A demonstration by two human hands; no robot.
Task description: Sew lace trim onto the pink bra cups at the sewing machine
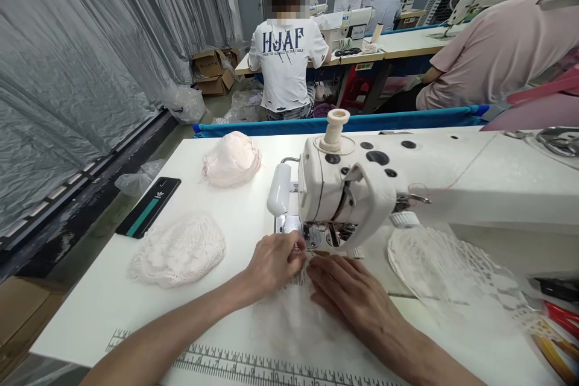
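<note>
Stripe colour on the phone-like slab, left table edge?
Teal stripe on a black slab; head view.

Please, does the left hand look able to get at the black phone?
Probably yes. The black phone lies uncovered near the table's left edge, with only a low lace piece between. But the left hand's fingers are busy at the sheer fabric beside the machine.

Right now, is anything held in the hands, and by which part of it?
The left hand seems to pinch the sheer white lace-edged fabric by its far edge; the right hand lies flat on it.
</note>
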